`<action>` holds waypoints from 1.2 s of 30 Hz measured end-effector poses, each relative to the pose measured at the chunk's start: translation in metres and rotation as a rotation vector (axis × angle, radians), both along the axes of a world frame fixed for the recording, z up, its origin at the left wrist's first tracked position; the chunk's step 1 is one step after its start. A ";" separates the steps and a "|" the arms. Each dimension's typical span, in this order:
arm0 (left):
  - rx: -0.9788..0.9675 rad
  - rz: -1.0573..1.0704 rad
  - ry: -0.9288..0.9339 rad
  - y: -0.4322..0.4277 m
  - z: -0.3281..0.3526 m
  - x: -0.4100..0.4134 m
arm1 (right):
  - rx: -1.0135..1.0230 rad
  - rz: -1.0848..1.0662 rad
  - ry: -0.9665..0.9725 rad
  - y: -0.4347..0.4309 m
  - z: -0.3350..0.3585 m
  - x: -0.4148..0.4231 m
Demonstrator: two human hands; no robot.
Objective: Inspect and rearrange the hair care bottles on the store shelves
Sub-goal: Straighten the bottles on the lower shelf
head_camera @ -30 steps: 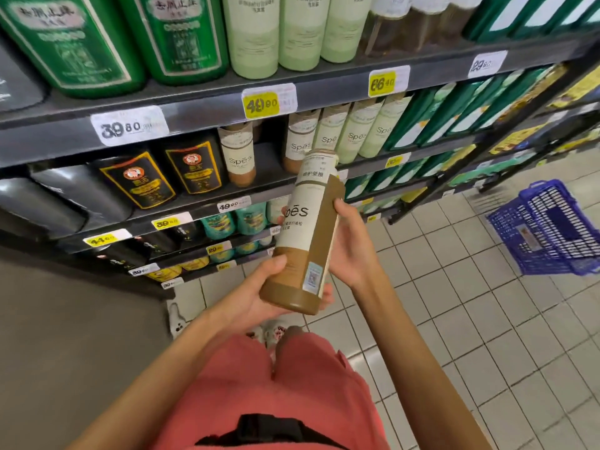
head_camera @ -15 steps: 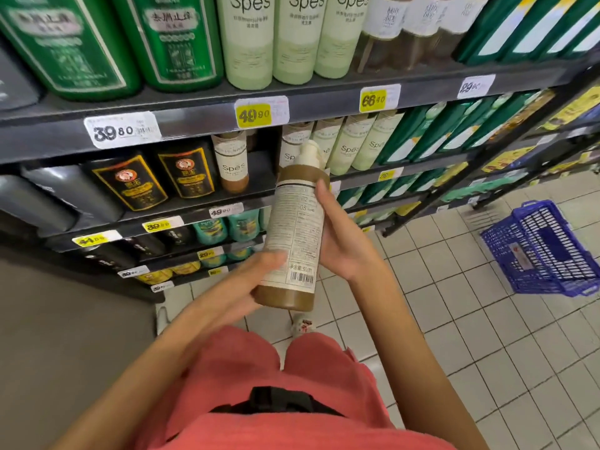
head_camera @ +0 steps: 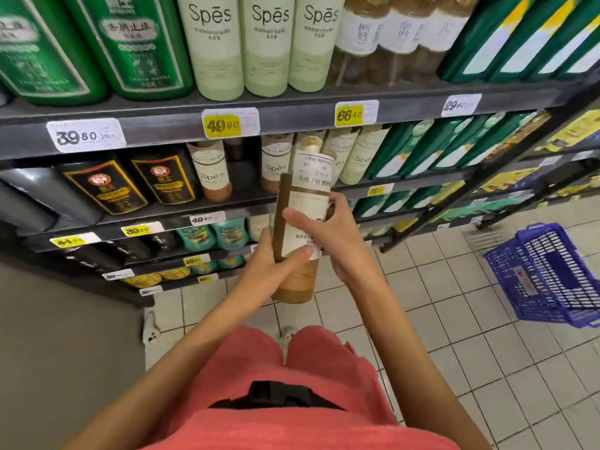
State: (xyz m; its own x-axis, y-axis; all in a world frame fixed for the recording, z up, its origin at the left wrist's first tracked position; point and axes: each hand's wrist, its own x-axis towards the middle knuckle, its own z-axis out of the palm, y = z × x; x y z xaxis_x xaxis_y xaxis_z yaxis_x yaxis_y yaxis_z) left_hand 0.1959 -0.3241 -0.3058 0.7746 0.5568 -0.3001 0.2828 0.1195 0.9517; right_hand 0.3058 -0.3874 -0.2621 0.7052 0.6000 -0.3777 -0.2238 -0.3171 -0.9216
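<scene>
I hold a brown Spes bottle (head_camera: 300,228) with a white label almost upright in front of the shelves, cap up. My left hand (head_camera: 269,271) grips its lower part, thumb lying across the label. My right hand (head_camera: 328,232) wraps the middle from the right, fingers over the label. A matching brown Spes bottle (head_camera: 211,175) stands on the second shelf (head_camera: 240,206), with a gap to its right. Pale green Spes bottles (head_camera: 269,43) line the top shelf.
Big green bottles (head_camera: 130,43) stand at the upper left, black bottles (head_camera: 162,183) on the second shelf. A blue shopping basket (head_camera: 548,274) sits on the tiled floor to the right. A grey wall (head_camera: 65,336) closes off the left.
The bottle has been turned in my hands, so a different side of the label faces me. It sits a little higher and more upright, and my right fingers now cross its front.
</scene>
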 end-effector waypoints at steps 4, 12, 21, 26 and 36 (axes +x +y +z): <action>-0.454 -0.057 -0.205 -0.002 -0.011 0.000 | -0.068 0.127 0.073 -0.011 -0.009 0.008; -0.232 -0.128 -0.023 0.005 -0.024 0.001 | 0.047 0.226 0.284 -0.017 -0.036 0.011; 0.111 0.049 0.004 0.016 -0.040 0.000 | 0.206 0.340 -0.147 -0.025 -0.049 0.000; 0.123 0.068 -0.015 0.017 -0.040 -0.002 | 0.212 0.357 -0.152 -0.026 -0.048 0.002; -0.410 -0.066 0.095 0.006 -0.010 -0.019 | -0.304 0.512 0.023 -0.005 -0.037 0.032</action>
State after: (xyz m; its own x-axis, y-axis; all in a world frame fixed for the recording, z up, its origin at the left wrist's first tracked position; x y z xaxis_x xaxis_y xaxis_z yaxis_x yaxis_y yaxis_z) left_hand 0.1766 -0.3178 -0.3155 0.7629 0.3267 -0.5579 0.3863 0.4617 0.7985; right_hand 0.3382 -0.3923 -0.2991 0.3443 0.7245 -0.5971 0.0087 -0.6384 -0.7696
